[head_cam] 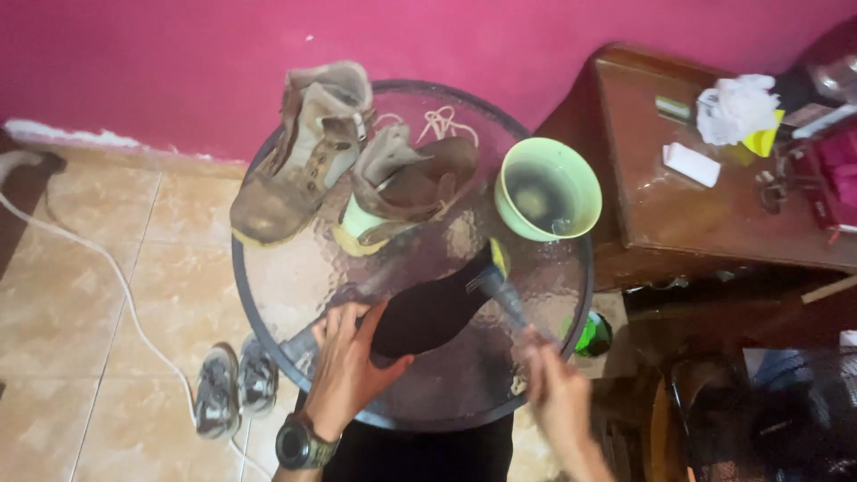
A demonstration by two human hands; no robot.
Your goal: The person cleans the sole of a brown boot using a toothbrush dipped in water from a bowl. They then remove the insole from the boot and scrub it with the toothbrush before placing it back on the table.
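Note:
A black insole [428, 308] lies on the round glass table [286, 277]. My left hand [348, 366], with a dark watch on its wrist, presses down on the insole's near end. My right hand [558, 393] is blurred and closed on the handle of a brush [504, 290]; the brush's head rests on the insole's far end. Two worn tan boots stand at the back of the table: one upright boot [299, 161] and one slumped boot [411, 183] with loose laces. A green bowl [513, 174] of dark water stands to their right.
A brown wooden desk [661, 205] with crumpled white paper [736, 107] and small items stands to the right. A green bottle [592, 335] sits under the table edge. A pair of small grey shoes [237, 388] and a white cable [116, 277] lie on the tiled floor at left.

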